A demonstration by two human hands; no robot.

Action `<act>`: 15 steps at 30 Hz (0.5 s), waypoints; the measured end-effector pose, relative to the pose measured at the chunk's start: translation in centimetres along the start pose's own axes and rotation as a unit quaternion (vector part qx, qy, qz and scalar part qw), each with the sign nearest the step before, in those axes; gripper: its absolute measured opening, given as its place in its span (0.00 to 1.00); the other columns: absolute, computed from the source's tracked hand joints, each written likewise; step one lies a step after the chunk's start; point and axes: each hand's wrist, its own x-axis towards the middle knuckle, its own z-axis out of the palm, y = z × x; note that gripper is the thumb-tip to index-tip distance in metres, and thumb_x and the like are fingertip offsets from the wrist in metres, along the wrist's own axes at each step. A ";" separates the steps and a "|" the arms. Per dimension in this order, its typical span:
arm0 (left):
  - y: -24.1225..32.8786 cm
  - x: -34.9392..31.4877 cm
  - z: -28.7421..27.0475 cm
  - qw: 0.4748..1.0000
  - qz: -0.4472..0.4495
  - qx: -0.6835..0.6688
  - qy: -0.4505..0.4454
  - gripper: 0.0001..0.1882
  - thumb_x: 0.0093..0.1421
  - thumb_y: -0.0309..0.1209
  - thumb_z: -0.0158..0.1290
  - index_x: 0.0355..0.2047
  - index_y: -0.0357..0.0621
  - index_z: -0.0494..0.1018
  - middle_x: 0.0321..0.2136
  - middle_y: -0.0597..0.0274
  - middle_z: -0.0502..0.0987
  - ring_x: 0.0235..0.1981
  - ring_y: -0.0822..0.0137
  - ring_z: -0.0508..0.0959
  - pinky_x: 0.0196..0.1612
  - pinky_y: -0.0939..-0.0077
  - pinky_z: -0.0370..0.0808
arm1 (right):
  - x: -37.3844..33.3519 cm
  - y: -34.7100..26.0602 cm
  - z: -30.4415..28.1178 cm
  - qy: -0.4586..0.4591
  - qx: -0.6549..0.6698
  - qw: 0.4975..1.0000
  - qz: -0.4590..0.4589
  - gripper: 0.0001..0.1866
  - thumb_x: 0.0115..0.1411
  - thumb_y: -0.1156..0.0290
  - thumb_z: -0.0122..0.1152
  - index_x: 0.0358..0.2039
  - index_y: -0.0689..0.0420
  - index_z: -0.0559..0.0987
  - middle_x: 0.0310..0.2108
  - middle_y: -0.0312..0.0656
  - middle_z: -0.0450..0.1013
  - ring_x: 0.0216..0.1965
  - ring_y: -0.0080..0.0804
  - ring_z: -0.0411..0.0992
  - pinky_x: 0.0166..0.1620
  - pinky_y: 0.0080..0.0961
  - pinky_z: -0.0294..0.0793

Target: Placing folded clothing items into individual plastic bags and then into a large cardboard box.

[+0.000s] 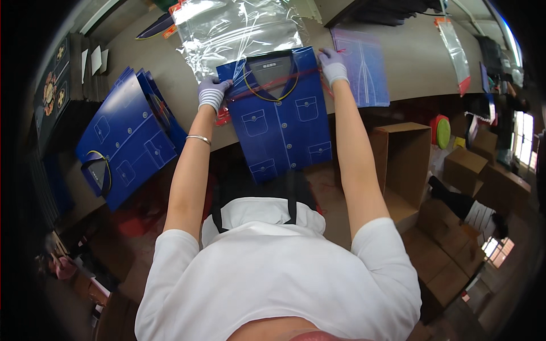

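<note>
A blue gift bag [284, 122] printed like a buttoned jacket, with a yellow cord handle, lies over the table's near edge, its lower part hanging off. A thin clear plastic sleeve with a red band [263, 91] crosses its upper part. My left hand [213, 92], in a pale purple glove with a striped cuff, pinches at the bag's left edge by the sleeve. Gloved the same way, my right hand [334, 65] is closed at the upper right corner, near the red strip. Fingertips on both sides are partly hidden. Beyond lies a stack of clear plastic sleeves [239, 31].
Several similar blue bags [122, 136] lean at the left of the table [424, 65], beside dark printed packages [54, 91]. A sleeved blue item [361, 68] lies right of my right hand. Open cardboard boxes [405, 165] stand below on the right.
</note>
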 end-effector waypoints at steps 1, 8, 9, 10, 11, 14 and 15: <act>-2.5 1.2 0.2 1.000 0.014 -0.024 0.000 0.20 0.45 0.38 0.61 0.32 0.31 0.75 0.23 0.58 0.77 0.22 0.70 0.74 0.28 0.78 0.72 | 0.5 -1.2 1.2 -0.013 0.013 1.000 -0.007 0.13 0.50 0.67 0.55 0.34 0.61 0.76 0.29 0.48 0.74 0.29 0.36 0.73 0.35 0.25 0.69; -7.0 -3.7 -0.2 0.934 -0.037 -0.352 0.047 0.15 0.53 0.36 0.56 0.32 0.34 0.75 0.20 0.68 0.73 0.19 0.79 0.68 0.22 0.84 0.66 | -4.7 -2.0 0.9 -0.113 0.231 0.950 0.179 0.08 0.50 0.77 0.59 0.32 0.65 0.77 0.23 0.36 0.73 0.25 0.17 0.68 0.30 0.13 0.67; -6.9 -4.8 0.0 0.946 -0.020 -0.320 0.053 0.14 0.53 0.34 0.56 0.32 0.33 0.75 0.20 0.68 0.73 0.20 0.79 0.68 0.25 0.85 0.67 | -6.1 -1.1 0.3 -0.116 0.228 0.949 0.183 0.08 0.50 0.77 0.59 0.32 0.65 0.77 0.23 0.36 0.73 0.25 0.17 0.68 0.30 0.13 0.67; -7.2 -5.9 0.2 0.946 -0.022 -0.320 0.054 0.14 0.53 0.34 0.56 0.32 0.33 0.75 0.20 0.68 0.73 0.20 0.79 0.68 0.25 0.85 0.67 | -7.3 -0.8 -0.1 -0.107 0.216 0.957 0.160 0.09 0.50 0.76 0.59 0.32 0.65 0.77 0.24 0.36 0.74 0.26 0.18 0.68 0.31 0.14 0.67; -7.8 -6.8 0.9 0.953 -0.008 -0.299 0.055 0.14 0.53 0.34 0.55 0.32 0.33 0.75 0.21 0.68 0.74 0.21 0.79 0.69 0.26 0.85 0.67 | -8.2 -0.2 -0.6 -0.096 0.204 0.965 0.137 0.09 0.50 0.75 0.60 0.32 0.65 0.77 0.25 0.36 0.74 0.26 0.19 0.68 0.32 0.15 0.68; -9.1 -10.9 2.9 0.943 0.014 -0.329 0.041 0.12 0.53 0.32 0.55 0.29 0.32 0.76 0.20 0.68 0.74 0.22 0.80 0.68 0.28 0.83 0.67 | -11.9 1.5 -2.3 -0.090 0.171 0.973 0.130 0.09 0.50 0.74 0.60 0.32 0.64 0.77 0.26 0.36 0.74 0.28 0.20 0.69 0.33 0.16 0.68; -9.9 -12.5 3.0 0.955 0.019 -0.297 -0.008 0.11 0.53 0.33 0.55 0.27 0.33 0.75 0.19 0.67 0.73 0.22 0.80 0.68 0.28 0.83 0.67 | -14.1 2.1 -3.1 -0.096 0.139 0.977 0.131 0.09 0.50 0.73 0.60 0.32 0.63 0.77 0.26 0.35 0.74 0.28 0.20 0.69 0.33 0.17 0.68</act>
